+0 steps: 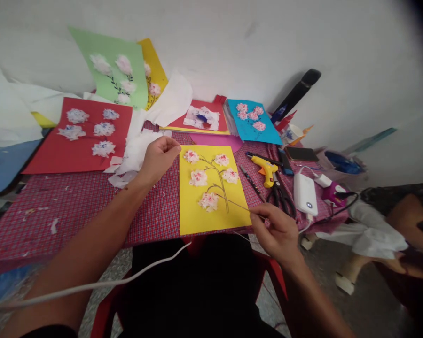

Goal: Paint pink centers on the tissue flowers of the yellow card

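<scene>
My right hand [273, 232] pinches a thin brown strand [234, 204], possibly wire or twine, whose far end reaches over a yellow card [197, 216]. That card lies on a red checked cloth [56, 220] and bears several pink-and-white tissue flowers [208, 202] on drawn brown branches. My left hand [158, 159] hovers just beyond the card's top left corner, its fingers curled together. Nothing shows in its grip. Loose white tissue paper [136, 152] lies close to its left.
A yellow glue gun [266, 170], black-handled scissors [281, 199] and a white power adapter [305, 193] lie right of the card. Red, blue and green flower cards surround it. A white cable [91, 281] runs across my left forearm. A white wall stands behind the table.
</scene>
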Available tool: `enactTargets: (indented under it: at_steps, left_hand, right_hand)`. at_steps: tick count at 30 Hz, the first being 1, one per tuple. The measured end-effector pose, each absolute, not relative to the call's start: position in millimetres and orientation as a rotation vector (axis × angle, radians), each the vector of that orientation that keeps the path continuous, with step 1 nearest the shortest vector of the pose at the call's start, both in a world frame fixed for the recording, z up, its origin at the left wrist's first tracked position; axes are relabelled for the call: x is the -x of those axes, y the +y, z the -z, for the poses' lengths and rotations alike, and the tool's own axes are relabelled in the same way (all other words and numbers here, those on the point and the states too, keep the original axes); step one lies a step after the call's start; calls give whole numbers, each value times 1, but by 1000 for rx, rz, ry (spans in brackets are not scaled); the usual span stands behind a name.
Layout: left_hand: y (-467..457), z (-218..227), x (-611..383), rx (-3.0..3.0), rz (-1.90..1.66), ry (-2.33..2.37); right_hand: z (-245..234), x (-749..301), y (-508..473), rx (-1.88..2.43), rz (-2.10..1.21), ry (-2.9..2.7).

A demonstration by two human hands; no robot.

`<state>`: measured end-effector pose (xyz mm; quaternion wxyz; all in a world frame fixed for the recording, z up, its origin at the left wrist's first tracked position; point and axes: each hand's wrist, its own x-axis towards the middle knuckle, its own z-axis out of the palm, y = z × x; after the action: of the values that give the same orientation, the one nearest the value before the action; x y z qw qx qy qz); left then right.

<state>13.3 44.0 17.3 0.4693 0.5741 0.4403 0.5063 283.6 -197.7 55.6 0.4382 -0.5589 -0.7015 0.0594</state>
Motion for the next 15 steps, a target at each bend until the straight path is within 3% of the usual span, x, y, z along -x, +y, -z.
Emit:
enactTargets:
  at_steps: [15]
  left_hand:
    - [42, -20, -12, -1389, -1240, 1098]
  right_hand:
    - [-55, -285, -181, 1383, -77, -1749]
